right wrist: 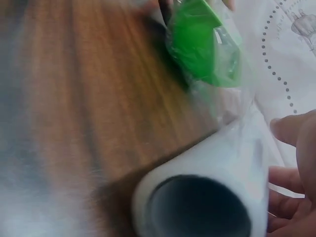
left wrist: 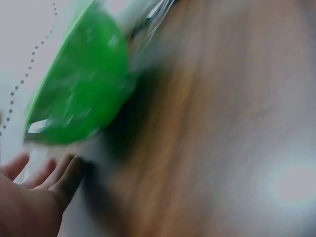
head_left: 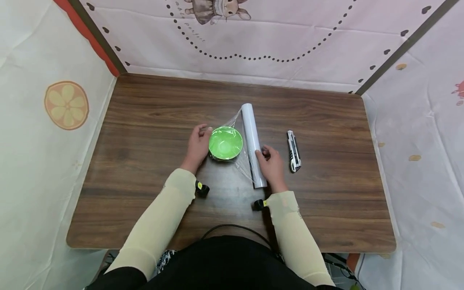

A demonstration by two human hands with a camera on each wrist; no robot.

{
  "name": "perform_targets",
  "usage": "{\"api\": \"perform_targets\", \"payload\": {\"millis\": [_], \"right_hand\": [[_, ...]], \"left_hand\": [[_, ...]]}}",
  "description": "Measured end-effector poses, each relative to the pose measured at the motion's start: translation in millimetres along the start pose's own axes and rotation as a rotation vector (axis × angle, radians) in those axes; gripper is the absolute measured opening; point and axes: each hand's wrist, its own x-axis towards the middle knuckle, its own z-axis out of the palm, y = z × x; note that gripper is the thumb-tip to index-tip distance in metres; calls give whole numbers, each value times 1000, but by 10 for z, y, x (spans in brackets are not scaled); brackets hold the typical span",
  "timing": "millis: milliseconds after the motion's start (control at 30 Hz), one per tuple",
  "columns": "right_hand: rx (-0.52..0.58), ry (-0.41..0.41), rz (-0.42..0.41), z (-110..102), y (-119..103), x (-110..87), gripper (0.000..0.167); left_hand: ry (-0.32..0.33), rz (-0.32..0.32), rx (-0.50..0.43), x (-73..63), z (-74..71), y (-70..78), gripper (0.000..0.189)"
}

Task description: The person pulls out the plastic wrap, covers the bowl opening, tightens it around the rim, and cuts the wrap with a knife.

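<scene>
A green bowl (head_left: 225,143) stands mid-table with clear plastic wrap over it, wrinkled at the sides. The wrap (head_left: 241,161) runs from the bowl to a long white roll of plastic wrap (head_left: 250,137) lying just to its right. My left hand (head_left: 197,146) is at the bowl's left rim; the left wrist view shows its fingers (left wrist: 44,173) spread loosely below the green side. Along the roll's right side lies my right hand (head_left: 272,166), thumb extended at its edge and other fingers loosely bent. The roll's hollow end (right wrist: 197,210) faces the right wrist camera.
A utility knife (head_left: 293,151) lies on the wooden table (head_left: 152,121), right of the right hand. Printed white cloths (head_left: 232,44) hang behind and beside the table. A black cable (head_left: 235,225) curves near the front edge.
</scene>
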Motion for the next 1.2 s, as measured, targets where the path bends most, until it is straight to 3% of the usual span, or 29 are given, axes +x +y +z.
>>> {"api": "perform_targets", "payload": {"millis": [133,233,367,500,800,1033,1200], "right_hand": [[-54,-57,-58,-20,-74,85,53],[-67,-105,-70,-10,-120,123,57],[-71,-121,-46,-1,-145,134,62],[-47,-133,-43,-3,-146,132,63],[2,-103,-70,4,-106,92,56],[-3,-28,-30,27,-85,34,54],[-6,5,-51,49,-65,20,46]], "left_hand": [[33,11,-57,-133,147,-8,57],[34,14,-35,-201,233,-27,54],[63,37,18,-229,293,-77,46],[104,64,6,-219,313,-113,39],[117,87,-23,-177,272,-109,37],[130,95,-39,-179,268,-86,36],[139,92,-30,-173,261,-59,35]]}}
